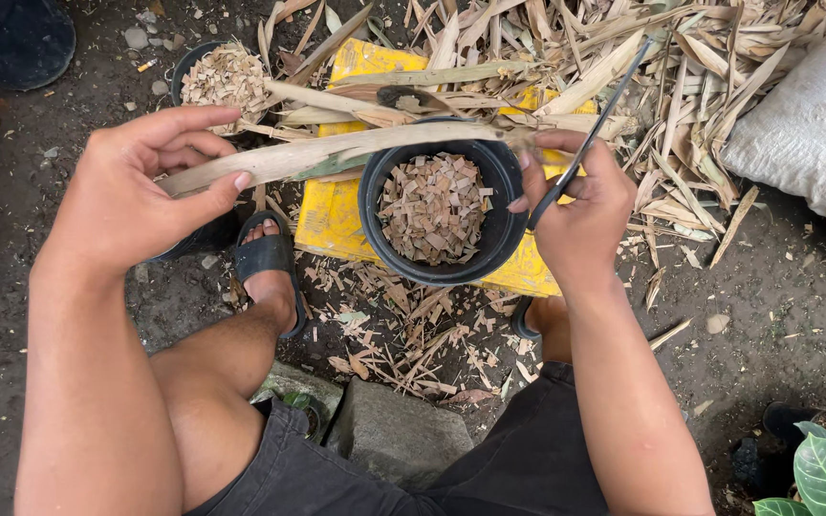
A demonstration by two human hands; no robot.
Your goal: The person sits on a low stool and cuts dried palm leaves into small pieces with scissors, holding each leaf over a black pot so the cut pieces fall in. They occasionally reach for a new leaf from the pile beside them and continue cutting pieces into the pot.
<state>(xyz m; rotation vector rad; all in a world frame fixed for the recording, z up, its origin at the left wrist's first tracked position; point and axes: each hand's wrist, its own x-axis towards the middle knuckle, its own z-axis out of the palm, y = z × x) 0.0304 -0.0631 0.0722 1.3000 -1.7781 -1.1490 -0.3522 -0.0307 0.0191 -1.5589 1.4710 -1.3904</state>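
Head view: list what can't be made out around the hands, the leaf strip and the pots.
- Scissors: handles hidden inside the right hand; whether the blades are open is too thin to tell.
- Second pot of chips: lower rim covered by the dry leaf strip and the left hand.
- Yellow slab: middle hidden under the black pot.
- White sack: cut off by the right edge.

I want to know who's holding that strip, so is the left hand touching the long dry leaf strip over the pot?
Touching. The head view shows the left hand pinching the long dry leaf strip, thumb pressed on its near end.
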